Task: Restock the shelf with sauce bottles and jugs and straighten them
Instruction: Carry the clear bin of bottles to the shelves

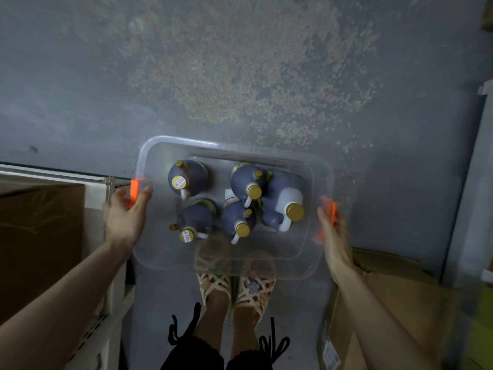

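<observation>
Sauce jugs, five with gold caps, stand in a clear bin carried above the floor in the head view; packing them upright presumably prevents rolling and leaking. The left hand and right hand each grip an orange handle at opposite ends, balancing the load. Each jug's long axis is vertical, cap uppermost; the bin's long axis runs from one hand to the other.
</observation>
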A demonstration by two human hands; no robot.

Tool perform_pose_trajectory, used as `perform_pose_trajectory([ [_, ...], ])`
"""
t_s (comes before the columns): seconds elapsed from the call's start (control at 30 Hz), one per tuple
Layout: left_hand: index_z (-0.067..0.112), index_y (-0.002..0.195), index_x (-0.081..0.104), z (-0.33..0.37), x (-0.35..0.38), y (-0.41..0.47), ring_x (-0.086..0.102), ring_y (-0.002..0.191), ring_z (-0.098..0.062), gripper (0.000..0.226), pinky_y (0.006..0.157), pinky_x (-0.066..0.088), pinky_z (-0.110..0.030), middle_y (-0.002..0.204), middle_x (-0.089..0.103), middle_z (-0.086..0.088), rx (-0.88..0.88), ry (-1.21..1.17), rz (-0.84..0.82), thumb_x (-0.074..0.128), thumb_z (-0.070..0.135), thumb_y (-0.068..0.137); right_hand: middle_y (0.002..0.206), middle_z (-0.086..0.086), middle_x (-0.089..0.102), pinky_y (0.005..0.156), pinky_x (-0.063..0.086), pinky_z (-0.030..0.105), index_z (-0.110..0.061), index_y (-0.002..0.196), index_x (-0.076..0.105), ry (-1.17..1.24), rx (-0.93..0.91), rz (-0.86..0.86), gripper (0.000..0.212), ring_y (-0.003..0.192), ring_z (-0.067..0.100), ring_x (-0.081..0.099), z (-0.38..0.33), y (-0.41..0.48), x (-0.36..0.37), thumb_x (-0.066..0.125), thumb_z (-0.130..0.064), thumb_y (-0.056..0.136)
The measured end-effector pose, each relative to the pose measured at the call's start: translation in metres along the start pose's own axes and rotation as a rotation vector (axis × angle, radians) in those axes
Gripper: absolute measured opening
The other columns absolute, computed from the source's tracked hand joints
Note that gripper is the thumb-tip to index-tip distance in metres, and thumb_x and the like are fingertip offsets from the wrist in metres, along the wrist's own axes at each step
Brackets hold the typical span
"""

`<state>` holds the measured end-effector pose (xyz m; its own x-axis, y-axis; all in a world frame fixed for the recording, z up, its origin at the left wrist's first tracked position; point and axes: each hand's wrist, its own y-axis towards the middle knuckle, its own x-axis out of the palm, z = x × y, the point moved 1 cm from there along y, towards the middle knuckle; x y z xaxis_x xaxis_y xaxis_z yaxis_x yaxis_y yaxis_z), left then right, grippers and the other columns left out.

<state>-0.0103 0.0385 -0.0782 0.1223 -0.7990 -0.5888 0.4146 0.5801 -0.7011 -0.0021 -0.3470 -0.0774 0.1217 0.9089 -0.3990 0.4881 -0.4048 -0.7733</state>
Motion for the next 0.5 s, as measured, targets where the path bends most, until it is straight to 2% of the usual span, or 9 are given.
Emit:
perform_pose_trajectory([
  [0.07, 0.033, 0.105, 0.058, 0.002, 0.001, -0.004, 0.057, 0.11, -0.032, 0.074, 0.099, 0.045, -0.054, 0.126, 0.053, -0.012, -0.008, 0.064, -0.019, 0.051, 0.091, 0.058, 0.129, 0.0, 0.053, 0.087, 0.055, 0.043, -0.036, 0.122, 0.059, -0.049, 0.004, 0.005, 0.039, 0.105, 0.013, 0.055, 0.001, 0.002, 0.0, 0.056, -0.056, 0.089],
  [0.13, 0.028, 0.101, 0.057, 0.009, 0.002, -0.01, 0.057, 0.107, -0.034, 0.067, 0.097, 0.046, -0.055, 0.124, 0.052, -0.015, -0.003, 0.085, -0.016, 0.049, 0.085, 0.065, 0.115, -0.001, 0.057, 0.09, 0.053, 0.05, -0.045, 0.101, 0.059, -0.132, 0.006, 0.018, 0.034, 0.092, 0.009, 0.056, 0.002, 0.006, 0.002, 0.051, -0.071, 0.081],
  [0.2, 0.02, 0.104, 0.058, 0.015, 0.006, -0.012, 0.059, 0.104, -0.032, 0.067, 0.093, 0.048, -0.056, 0.117, 0.058, -0.016, -0.011, 0.02, -0.013, 0.052, 0.078, 0.072, 0.102, -0.004, 0.058, 0.093, 0.05, 0.054, -0.04, 0.103, 0.059, -0.124, 0.052, 0.05, 0.039, 0.09, 0.013, 0.057, 0.001, 0.009, 0.004, 0.051, -0.072, 0.081],
  [0.27, 0.016, 0.096, 0.06, 0.023, 0.008, -0.013, 0.062, 0.096, -0.03, 0.051, 0.09, 0.05, -0.054, 0.106, 0.064, -0.016, -0.005, -0.031, -0.032, 0.054, 0.065, 0.083, 0.092, -0.003, 0.057, 0.093, 0.049, 0.054, -0.025, 0.106, 0.059, -0.107, 0.105, 0.086, 0.05, 0.089, 0.02, 0.057, 0.0, 0.013, 0.006, 0.048, -0.069, 0.085],
  [0.33, 0.011, 0.085, 0.059, 0.028, 0.01, -0.013, 0.06, 0.082, -0.027, 0.047, 0.082, 0.051, -0.048, 0.089, 0.062, -0.016, -0.016, -0.038, -0.044, 0.054, 0.057, 0.089, 0.083, -0.001, 0.055, 0.091, 0.05, 0.054, -0.018, 0.1, 0.058, -0.15, 0.119, 0.1, 0.057, 0.086, 0.023, 0.056, -0.001, 0.011, 0.006, 0.044, -0.071, 0.085],
  [0.4, 0.009, 0.074, 0.055, 0.033, 0.008, -0.014, 0.053, 0.067, -0.024, 0.047, 0.069, 0.047, -0.038, 0.071, 0.054, -0.011, -0.019, -0.044, -0.042, 0.053, 0.052, 0.092, 0.084, 0.001, 0.056, 0.09, 0.05, 0.055, -0.02, 0.094, 0.057, -0.167, 0.113, 0.098, 0.061, 0.086, 0.024, 0.058, -0.007, 0.006, 0.005, 0.043, -0.077, 0.079],
  [0.43, 0.009, 0.072, 0.054, 0.037, 0.007, -0.016, 0.051, 0.065, -0.023, 0.047, 0.066, 0.045, -0.034, 0.068, 0.051, -0.008, -0.019, -0.049, -0.035, 0.053, 0.051, 0.093, 0.085, 0.003, 0.058, 0.09, 0.05, 0.055, -0.021, 0.091, 0.057, -0.176, 0.11, 0.093, 0.062, 0.087, 0.026, 0.059, -0.011, 0.004, 0.004, 0.042, -0.08, 0.076],
  [0.5, 0.004, 0.082, 0.059, 0.043, 0.002, -0.019, 0.054, 0.072, -0.025, 0.048, 0.067, 0.042, -0.033, 0.072, 0.054, -0.01, -0.024, -0.055, -0.011, 0.052, 0.05, 0.093, 0.083, 0.005, 0.058, 0.088, 0.051, 0.055, -0.018, 0.086, 0.059, -0.202, 0.1, 0.099, 0.061, 0.088, 0.029, 0.06, -0.023, 0.0, -0.001, 0.045, -0.077, 0.079],
])
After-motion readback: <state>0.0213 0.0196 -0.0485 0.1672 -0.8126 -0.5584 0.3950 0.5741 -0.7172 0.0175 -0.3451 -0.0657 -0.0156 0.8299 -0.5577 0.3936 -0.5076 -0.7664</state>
